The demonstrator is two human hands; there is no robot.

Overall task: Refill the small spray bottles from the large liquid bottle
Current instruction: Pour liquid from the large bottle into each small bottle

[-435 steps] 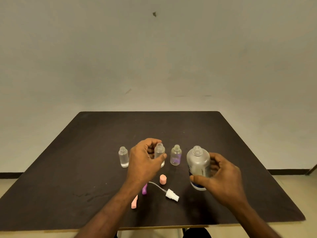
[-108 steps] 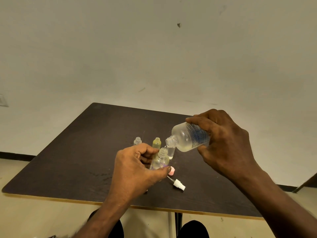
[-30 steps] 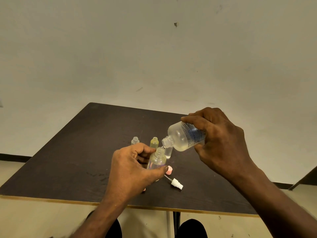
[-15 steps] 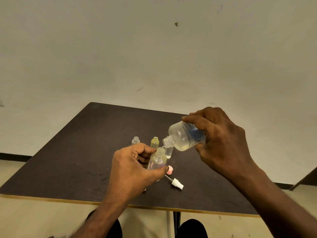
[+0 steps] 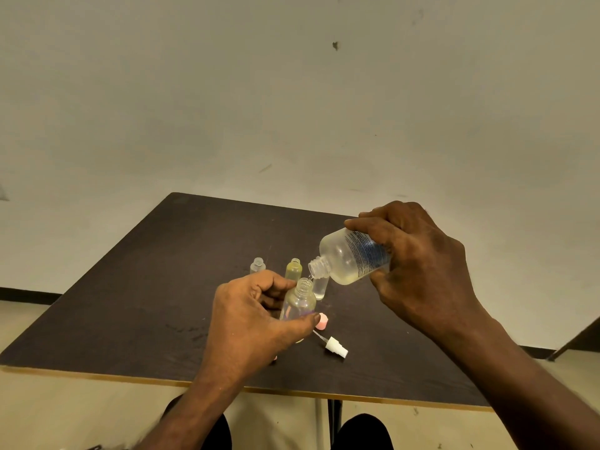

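A dark table with a pale wooden edge stands against a plain wall bearing one small dark mark.

Dark brown table, pink cap, white sprayer, one yellowish small bottle (the large bottle has blue print).

Wall: plain off-white, evenly lit, with a small dark mark high right of centre and faint scuffs lower down.
Skirting: a dark strip along the wall's foot, seen at far left and at right.
Floor: pale beige.
Counter: dark brown wood-grain top, light edge band along the near side, a dark leg beneath.
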